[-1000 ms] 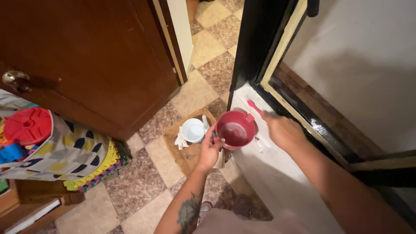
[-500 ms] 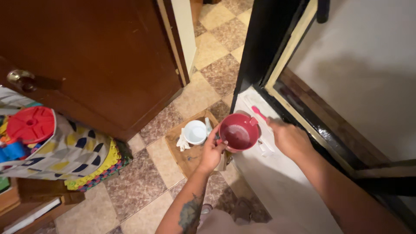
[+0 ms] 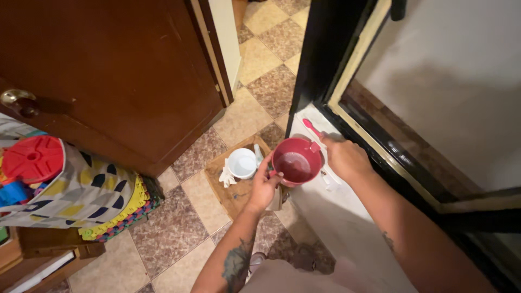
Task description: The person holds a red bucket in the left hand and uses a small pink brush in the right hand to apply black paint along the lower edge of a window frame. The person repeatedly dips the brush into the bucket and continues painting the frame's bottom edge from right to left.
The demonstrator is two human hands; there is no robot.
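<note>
Cup [image 3: 296, 161], red plastic, sits up in my left hand [image 3: 264, 187], fingers wrapped on its near rim and side, held over the floor [image 3: 179, 230] just beside the white ledge [image 3: 336, 217]. From the head view I look straight down into it; the inside looks wet or stained, though I can't tell whether liquid is in there. My right hand [image 3: 343, 158] is closed around a pink brush [image 3: 311, 127], its tip poking out past the cup's far edge, fist resting close against the rim.

Handling, as I judge it: light, stiff plastic, unlikely to break, possibly slick if wet. The rim-and-wall pinch I have now seems the sensible place to hold, with the small tab on the rim as another spot.

Below the cup, a white bowl [image 3: 242, 163] and crumpled white scraps lie on a brown board [image 3: 233, 192] on the tiled floor. To the left stands a brown door [image 3: 108, 70] with a brass knob [image 3: 16, 97], and lower left a patterned bag [image 3: 81, 195] with a red lid [image 3: 32, 158] on it. To the right, a black door frame [image 3: 317, 59].
</note>
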